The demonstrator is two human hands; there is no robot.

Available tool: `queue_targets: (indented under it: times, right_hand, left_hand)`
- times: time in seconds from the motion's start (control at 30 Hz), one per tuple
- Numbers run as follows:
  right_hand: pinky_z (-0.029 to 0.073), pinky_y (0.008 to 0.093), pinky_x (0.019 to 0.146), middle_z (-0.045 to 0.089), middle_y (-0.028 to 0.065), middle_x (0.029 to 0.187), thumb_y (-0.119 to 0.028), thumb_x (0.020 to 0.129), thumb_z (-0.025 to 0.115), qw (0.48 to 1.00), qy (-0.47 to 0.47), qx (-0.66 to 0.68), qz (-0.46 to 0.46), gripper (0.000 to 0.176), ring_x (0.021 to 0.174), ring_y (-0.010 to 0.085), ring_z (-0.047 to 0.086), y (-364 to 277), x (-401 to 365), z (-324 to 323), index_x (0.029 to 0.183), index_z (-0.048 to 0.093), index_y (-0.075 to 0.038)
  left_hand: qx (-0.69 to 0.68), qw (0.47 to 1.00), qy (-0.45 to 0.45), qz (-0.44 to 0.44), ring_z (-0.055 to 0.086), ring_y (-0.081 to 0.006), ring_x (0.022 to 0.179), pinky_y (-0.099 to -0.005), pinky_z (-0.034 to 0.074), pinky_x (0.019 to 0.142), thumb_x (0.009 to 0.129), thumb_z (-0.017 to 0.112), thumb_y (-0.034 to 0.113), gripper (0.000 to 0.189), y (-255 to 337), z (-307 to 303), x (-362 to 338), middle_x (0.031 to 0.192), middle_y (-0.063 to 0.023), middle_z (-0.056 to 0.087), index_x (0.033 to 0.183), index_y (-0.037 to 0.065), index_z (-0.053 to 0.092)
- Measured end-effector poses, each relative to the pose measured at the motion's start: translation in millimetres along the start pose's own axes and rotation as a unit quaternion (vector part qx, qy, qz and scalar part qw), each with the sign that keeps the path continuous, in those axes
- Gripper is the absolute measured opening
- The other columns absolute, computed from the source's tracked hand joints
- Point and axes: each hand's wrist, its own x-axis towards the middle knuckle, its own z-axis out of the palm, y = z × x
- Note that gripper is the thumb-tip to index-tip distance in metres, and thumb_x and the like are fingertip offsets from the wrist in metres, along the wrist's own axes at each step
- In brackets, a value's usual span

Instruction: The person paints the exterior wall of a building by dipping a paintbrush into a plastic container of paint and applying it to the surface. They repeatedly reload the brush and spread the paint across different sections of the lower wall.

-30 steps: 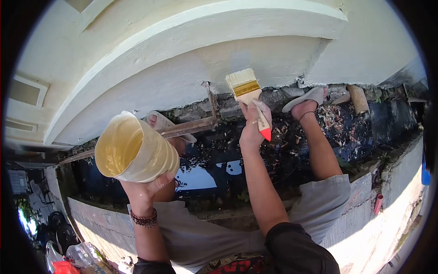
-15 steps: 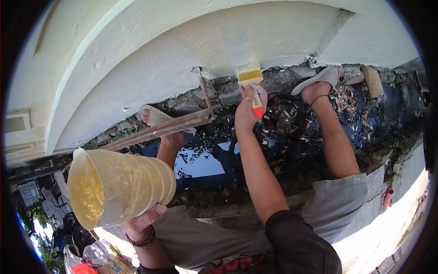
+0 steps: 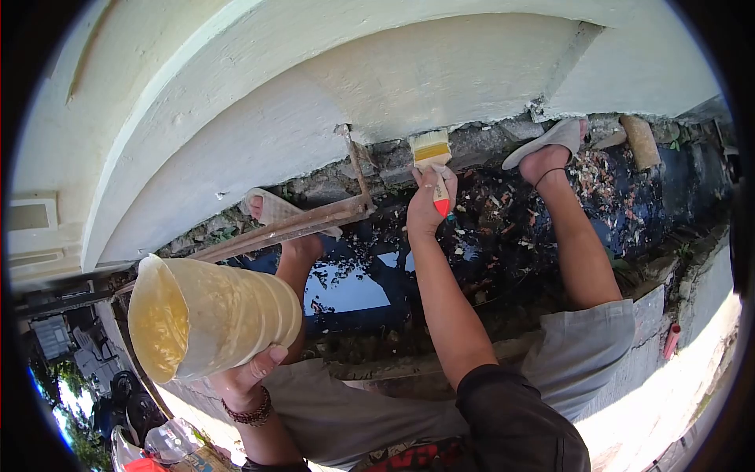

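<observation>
In my right hand (image 3: 429, 197) is a wide paintbrush (image 3: 431, 149), gripped by its handle with the red end toward me. Its pale bristles point at the wall's bottom edge, over the rough stones; whether they touch is hard to tell. Above them rises the cream-painted wall (image 3: 425, 75). My left hand (image 3: 250, 377) is wrapped around a ribbed plastic container (image 3: 224, 318), tilted with its cut mouth to the left. Yellowish paint coats the inside of the container. Most of the left fingers are hidden behind it.
Dark water with floating debris (image 3: 503, 228) fills a ditch below the wall. My sandalled feet straddle it, one sandal (image 3: 543, 145) on the right-hand stones. A rusty metal bar (image 3: 291, 224) crosses at left. A short cylindrical block (image 3: 641, 141) lies at right. Plastic bottles (image 3: 169, 444) stand at lower left.
The paintbrush has moved slightly down, from the wall's lower edge to in front of the stones. The container has shifted a little right, its mouth still facing left.
</observation>
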Motion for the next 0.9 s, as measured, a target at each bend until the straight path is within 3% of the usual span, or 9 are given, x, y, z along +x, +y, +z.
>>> queue_targets:
  times: [0.07, 0.17, 0.2, 0.37, 0.53, 0.67, 0.8, 0.83, 0.9]
  right_hand:
    - [0.056, 0.0332, 0.085, 0.059, 0.0102, 0.107, -0.004, 0.093, 0.057, 0.995, 0.085, -0.023, 0.04, 0.013, 0.095, 0.0191, 0.062, 1.3, 2.3, -4.9, 0.105, 0.054, -0.004]
    - [0.053, 0.0273, 0.075, 0.059, 0.0085, 0.101, -0.006, 0.093, 0.059, 0.998, -0.008, -0.045, -0.03, 0.015, 0.085, 0.0149, 0.061, -25.0, 6.2, 47.5, 0.106, 0.054, -0.003]
    - [0.057, 0.0383, 0.089, 0.055, 0.0115, 0.107, -0.006, 0.094, 0.056, 0.998, -0.05, -0.037, -0.027, 0.015, 0.097, 0.0199, 0.061, -48.4, 2.8, 69.1, 0.107, 0.05, -0.002]
    - [0.056, 0.0441, 0.09, 0.053, 0.0134, 0.112, -0.003, 0.095, 0.053, 0.977, -0.163, 0.042, -0.134, 0.014, 0.1, 0.0242, 0.061, -107.2, -20.1, 102.4, 0.108, 0.049, -0.002]
    - [0.056, 0.0427, 0.089, 0.053, 0.0127, 0.111, -0.001, 0.093, 0.053, 0.999, -0.041, 0.0, -0.032, 0.013, 0.101, 0.0245, 0.061, -9.5, 9.3, 10.6, 0.106, 0.052, -0.002]
    - [0.056, 0.0347, 0.085, 0.06, 0.0103, 0.106, -0.007, 0.092, 0.057, 0.996, 0.075, -0.022, 0.04, 0.015, 0.095, 0.02, 0.062, 10.2, 11.6, -28.3, 0.106, 0.054, -0.002]
    - [0.054, 0.0296, 0.081, 0.059, 0.008, 0.101, -0.007, 0.093, 0.059, 1.0, -0.008, -0.013, 0.0, 0.015, 0.09, 0.0156, 0.061, -12.9, 15.5, 27.6, 0.106, 0.056, -0.003]
    - [0.056, 0.0387, 0.089, 0.057, 0.0107, 0.106, -0.004, 0.094, 0.056, 0.998, -0.055, -0.004, 0.004, 0.015, 0.099, 0.0199, 0.061, -30.3, 10.6, 42.0, 0.108, 0.051, -0.003]
    - [0.056, 0.0397, 0.09, 0.055, 0.0122, 0.112, -0.003, 0.094, 0.055, 0.991, -0.128, 0.019, -0.044, 0.016, 0.101, 0.0208, 0.06, -63.3, -10.7, 61.7, 0.11, 0.05, -0.003]
  left_hand:
    - [0.001, 1.0, -0.008, 0.017, 0.058, -0.0291, 0.114, -0.0414, 0.043, 0.102, 0.057, 0.088, 0.018, 0.083, -5.8, -3.2, -0.9, 0.123, -0.0161, 0.06, 0.129, -0.003, 0.052]
    - [-0.001, 0.999, -0.02, 0.027, 0.058, -0.029, 0.114, -0.0414, 0.043, 0.102, 0.057, 0.088, 0.018, 0.083, -6.4, -6.2, -3.0, 0.123, -0.0164, 0.06, 0.129, -0.003, 0.052]
    - [-0.006, 0.999, -0.023, 0.022, 0.058, -0.029, 0.114, -0.0414, 0.043, 0.102, 0.057, 0.088, 0.018, 0.084, -5.6, -5.6, -2.9, 0.123, -0.0166, 0.06, 0.13, -0.003, 0.051]
    - [0.018, 1.0, -0.017, 0.005, 0.058, -0.0292, 0.113, -0.0407, 0.043, 0.101, 0.058, 0.088, 0.02, 0.084, -2.4, -5.0, -0.6, 0.123, -0.0164, 0.06, 0.13, -0.004, 0.051]
    - [0.026, 0.999, -0.021, 0.006, 0.059, -0.029, 0.112, -0.0399, 0.044, 0.1, 0.058, 0.088, 0.022, 0.084, -0.1, 0.7, 2.2, 0.123, -0.0158, 0.06, 0.129, -0.004, 0.051]
    - [0.033, 0.999, -0.019, -0.001, 0.058, -0.029, 0.113, -0.0401, 0.044, 0.1, 0.057, 0.089, 0.021, 0.086, -2.5, 2.2, -1.0, 0.123, -0.0161, 0.06, 0.13, -0.003, 0.05]
    - [0.02, 1.0, -0.014, -0.001, 0.057, -0.0297, 0.115, -0.0406, 0.044, 0.101, 0.056, 0.089, 0.019, 0.09, -6.5, 2.7, -0.3, 0.125, -0.0166, 0.058, 0.132, -0.003, 0.048]
    - [0.018, 1.0, -0.016, -0.001, 0.057, -0.0297, 0.115, -0.0406, 0.044, 0.101, 0.056, 0.089, 0.019, 0.09, -5.2, 5.5, 0.8, 0.125, -0.0166, 0.058, 0.132, -0.003, 0.048]
    - [-0.002, 1.0, -0.01, 0.0, 0.057, -0.0303, 0.116, -0.0408, 0.044, 0.101, 0.056, 0.089, 0.018, 0.09, -1.7, 10.6, 1.5, 0.126, -0.0171, 0.057, 0.133, -0.003, 0.046]
